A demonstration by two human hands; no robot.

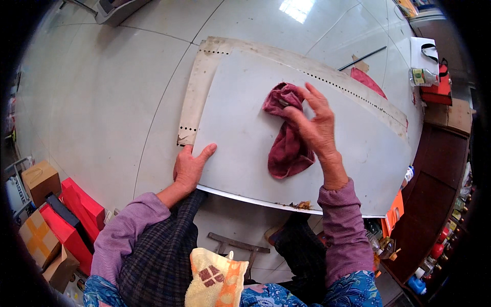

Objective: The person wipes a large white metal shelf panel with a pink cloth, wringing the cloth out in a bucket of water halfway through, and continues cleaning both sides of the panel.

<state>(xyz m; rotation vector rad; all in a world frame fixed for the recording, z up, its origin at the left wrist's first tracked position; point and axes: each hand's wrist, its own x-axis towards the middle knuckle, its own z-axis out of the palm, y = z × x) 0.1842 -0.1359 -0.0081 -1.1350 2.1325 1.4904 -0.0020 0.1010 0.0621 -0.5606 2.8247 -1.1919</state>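
A flat white metal panel [240,128] lies in front of me on a second, dirtier off-white sheet [193,102] with rows of small holes along its edges. My left hand [190,166] grips the panel's near left corner, thumb on top and fingers curled at the edge. Over the middle of the panel, my right hand [316,120] has thumb and fingers bent around the upper end of a crumpled dark red cloth [290,151]. The cloth's lower end rests on the panel. A brown rusty patch [302,205] marks the panel's near edge.
A wooden stool [238,243] stands near my legs, and a yellow towel [215,279] hangs at my front. Cardboard boxes [41,179] and red boxes [82,204] are at left. Dark shelves [434,189] with bottles line the right. A thin dark rod [363,58] lies beyond the panel.
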